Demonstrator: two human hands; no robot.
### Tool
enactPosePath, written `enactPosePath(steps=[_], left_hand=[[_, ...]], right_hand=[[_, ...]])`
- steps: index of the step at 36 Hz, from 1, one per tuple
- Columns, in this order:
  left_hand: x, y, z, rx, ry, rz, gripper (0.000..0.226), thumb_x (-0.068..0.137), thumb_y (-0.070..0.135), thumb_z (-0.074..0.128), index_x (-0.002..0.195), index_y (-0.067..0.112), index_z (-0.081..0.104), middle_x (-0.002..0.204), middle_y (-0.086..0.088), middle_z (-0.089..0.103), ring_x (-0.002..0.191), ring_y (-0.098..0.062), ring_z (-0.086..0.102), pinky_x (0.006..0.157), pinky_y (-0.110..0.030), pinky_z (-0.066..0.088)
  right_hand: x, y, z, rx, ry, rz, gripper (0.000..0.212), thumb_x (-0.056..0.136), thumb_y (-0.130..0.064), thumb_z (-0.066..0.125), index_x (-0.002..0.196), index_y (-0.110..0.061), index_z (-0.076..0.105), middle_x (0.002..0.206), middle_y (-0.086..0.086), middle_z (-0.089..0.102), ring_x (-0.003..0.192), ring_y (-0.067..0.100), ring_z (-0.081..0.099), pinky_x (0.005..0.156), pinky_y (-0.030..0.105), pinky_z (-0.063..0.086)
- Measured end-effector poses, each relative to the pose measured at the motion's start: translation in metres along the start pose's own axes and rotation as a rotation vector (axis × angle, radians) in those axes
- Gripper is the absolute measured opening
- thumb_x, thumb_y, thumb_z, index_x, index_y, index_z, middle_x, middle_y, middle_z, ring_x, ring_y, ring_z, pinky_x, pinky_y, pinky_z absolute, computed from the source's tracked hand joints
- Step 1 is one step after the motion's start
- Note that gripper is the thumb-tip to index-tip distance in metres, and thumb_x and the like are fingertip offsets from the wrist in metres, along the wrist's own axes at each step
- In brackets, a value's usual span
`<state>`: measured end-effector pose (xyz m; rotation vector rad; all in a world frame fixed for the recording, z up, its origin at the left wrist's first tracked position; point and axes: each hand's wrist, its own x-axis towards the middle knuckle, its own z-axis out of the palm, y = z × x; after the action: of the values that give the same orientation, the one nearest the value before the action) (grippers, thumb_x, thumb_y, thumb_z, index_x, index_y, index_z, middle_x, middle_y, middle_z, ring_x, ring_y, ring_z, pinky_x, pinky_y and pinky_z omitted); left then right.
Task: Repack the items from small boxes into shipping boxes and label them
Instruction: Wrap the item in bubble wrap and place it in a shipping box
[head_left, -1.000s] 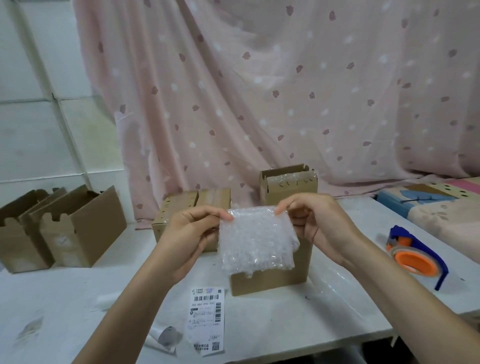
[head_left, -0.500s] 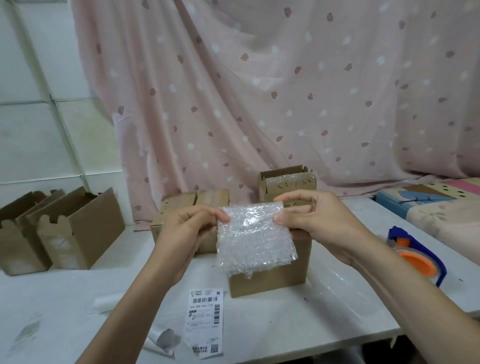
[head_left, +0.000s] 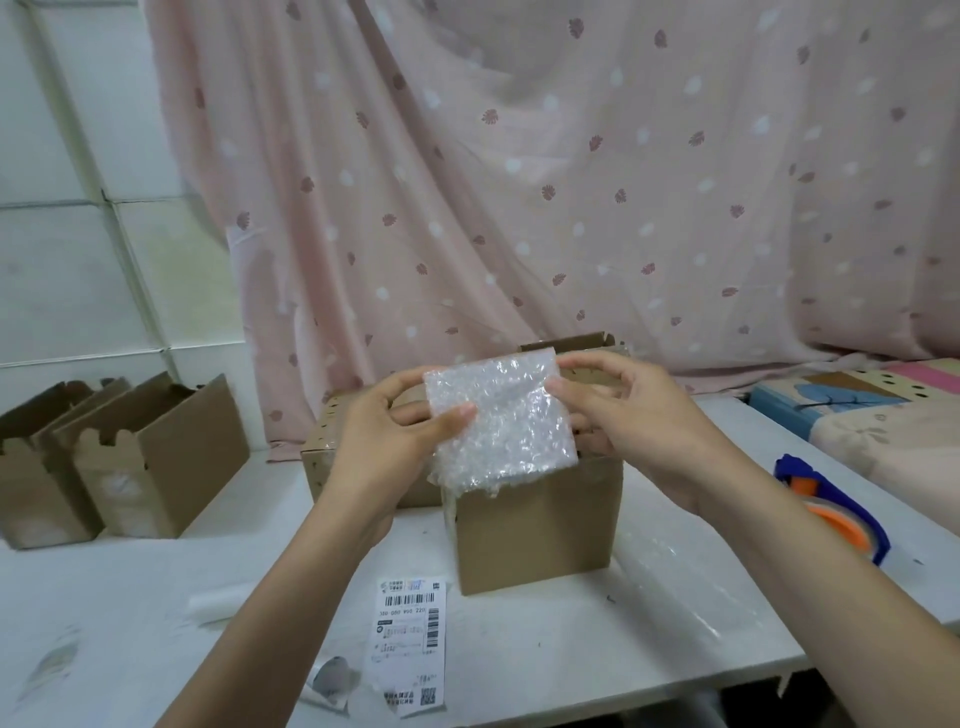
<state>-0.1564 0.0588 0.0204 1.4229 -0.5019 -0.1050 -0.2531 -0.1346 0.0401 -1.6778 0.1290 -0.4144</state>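
Observation:
A flat square packet wrapped in bubble wrap (head_left: 501, 423) hangs in the air just above an open brown shipping box (head_left: 535, 525) at the table's middle. My left hand (head_left: 387, 441) pinches the packet's left edge, thumb on its front. My right hand (head_left: 631, 415) pinches its upper right corner. The packet tilts slightly, its lower edge over the box's near rim. A white shipping label (head_left: 409, 644) with barcodes lies flat on the table in front of the box.
Two open brown boxes (head_left: 130, 462) stand at the far left. Another cardboard box (head_left: 332, 457) sits behind my left hand, and one more (head_left: 571, 345) behind the packet. A blue and orange tape dispenser (head_left: 831, 509) lies at right. Clear film (head_left: 691, 582) lies beside the shipping box.
Both hands have turned the bubble-wrapped packet a little and shifted their grip; the right thumb now sits at the upper right corner. The packet stays above the shipping box.

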Motion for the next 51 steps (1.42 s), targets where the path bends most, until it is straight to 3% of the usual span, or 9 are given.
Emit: enactPosePath(steps=[4, 9, 13, 18, 25, 32, 36, 47, 51], left_hand=[[0.006, 0.0, 0.002, 0.006, -0.005, 0.04, 0.048, 0.078, 0.004, 0.081, 0.122, 0.011, 0.063, 0.091, -0.008, 0.078, 0.084, -0.024, 0.076, 0.063, -0.028, 0.06], [0.007, 0.003, 0.008, 0.071, -0.073, 0.14, 0.042, 0.086, 0.008, 0.075, 0.123, 0.019, 0.059, 0.056, 0.011, 0.067, 0.056, 0.0, 0.065, 0.055, -0.012, 0.049], [0.013, -0.007, 0.001, 0.176, -0.079, 0.148, 0.038, 0.092, 0.032, 0.07, 0.128, 0.033, 0.057, 0.095, 0.006, 0.074, 0.086, -0.004, 0.07, 0.09, -0.036, 0.059], [0.019, -0.035, -0.02, 0.542, -0.216, 0.16, 0.067, 0.075, 0.065, 0.073, 0.133, 0.06, 0.041, 0.138, 0.021, 0.044, 0.128, -0.003, 0.043, 0.101, -0.029, 0.041], [0.021, -0.07, -0.027, 0.758, -0.436, 0.061, 0.092, 0.066, 0.058, 0.086, 0.138, 0.061, 0.029, 0.151, 0.019, 0.036, 0.138, -0.005, 0.037, 0.117, -0.043, 0.035], [0.017, -0.082, -0.022, 0.825, -0.405, 0.079, 0.093, 0.063, 0.042, 0.091, 0.132, 0.061, 0.032, 0.145, 0.014, 0.037, 0.129, -0.009, 0.043, 0.11, -0.037, 0.042], [0.008, -0.082, -0.019, 0.816, -0.39, 0.143, 0.103, 0.06, 0.035, 0.095, 0.128, 0.066, 0.023, 0.142, 0.021, 0.032, 0.128, -0.004, 0.04, 0.106, -0.021, 0.035], [-0.009, -0.087, -0.018, 0.856, -0.367, 0.245, 0.119, 0.055, 0.038, 0.096, 0.137, 0.064, 0.014, 0.136, 0.033, 0.026, 0.131, -0.001, 0.035, 0.109, -0.027, 0.037], [-0.011, -0.088, -0.018, 0.858, -0.355, 0.257, 0.12, 0.055, 0.04, 0.095, 0.139, 0.063, 0.013, 0.134, 0.033, 0.027, 0.13, -0.001, 0.036, 0.109, -0.028, 0.039]], right_hand=[[0.002, -0.002, -0.004, -0.035, -0.089, 0.066, 0.041, 0.086, -0.028, 0.077, 0.123, -0.016, 0.065, 0.103, 0.006, 0.078, 0.094, 0.023, 0.075, 0.085, 0.038, 0.058], [0.002, -0.012, -0.007, -0.029, -0.011, 0.015, 0.02, 0.085, -0.005, 0.076, 0.105, -0.007, 0.074, 0.09, 0.01, 0.078, 0.075, 0.018, 0.075, 0.057, 0.021, 0.056], [0.007, -0.019, -0.014, -0.082, 0.161, -0.042, 0.02, 0.086, -0.003, 0.076, 0.104, -0.006, 0.07, 0.081, 0.01, 0.075, 0.046, 0.005, 0.064, 0.036, 0.013, 0.042], [0.025, -0.017, -0.034, -0.434, 0.313, -0.09, 0.019, 0.082, -0.02, 0.082, 0.097, -0.024, 0.072, 0.072, -0.002, 0.075, 0.075, 0.025, 0.074, 0.075, 0.046, 0.062], [0.034, -0.019, -0.036, -0.798, 0.203, -0.242, 0.025, 0.086, -0.019, 0.077, 0.111, -0.019, 0.072, 0.078, -0.018, 0.062, 0.076, -0.008, 0.059, 0.06, 0.004, 0.039], [0.029, -0.022, -0.023, -1.095, 0.03, -0.302, 0.02, 0.088, -0.02, 0.074, 0.108, -0.022, 0.074, 0.09, -0.001, 0.072, 0.091, 0.012, 0.068, 0.086, 0.031, 0.054], [0.026, -0.02, -0.016, -1.211, -0.032, -0.31, 0.022, 0.088, -0.019, 0.073, 0.109, -0.023, 0.073, 0.092, -0.005, 0.072, 0.089, 0.012, 0.066, 0.084, 0.035, 0.056], [0.023, 0.01, 0.001, -1.511, -0.057, -0.221, 0.006, 0.086, -0.011, 0.066, 0.091, -0.011, 0.064, 0.083, 0.004, 0.061, 0.076, 0.023, 0.06, 0.069, 0.04, 0.056], [0.02, 0.021, 0.015, -1.579, -0.088, -0.125, 0.038, 0.085, 0.002, 0.065, 0.067, -0.017, 0.037, 0.068, 0.0, 0.04, 0.056, 0.013, 0.04, 0.055, 0.032, 0.048]])
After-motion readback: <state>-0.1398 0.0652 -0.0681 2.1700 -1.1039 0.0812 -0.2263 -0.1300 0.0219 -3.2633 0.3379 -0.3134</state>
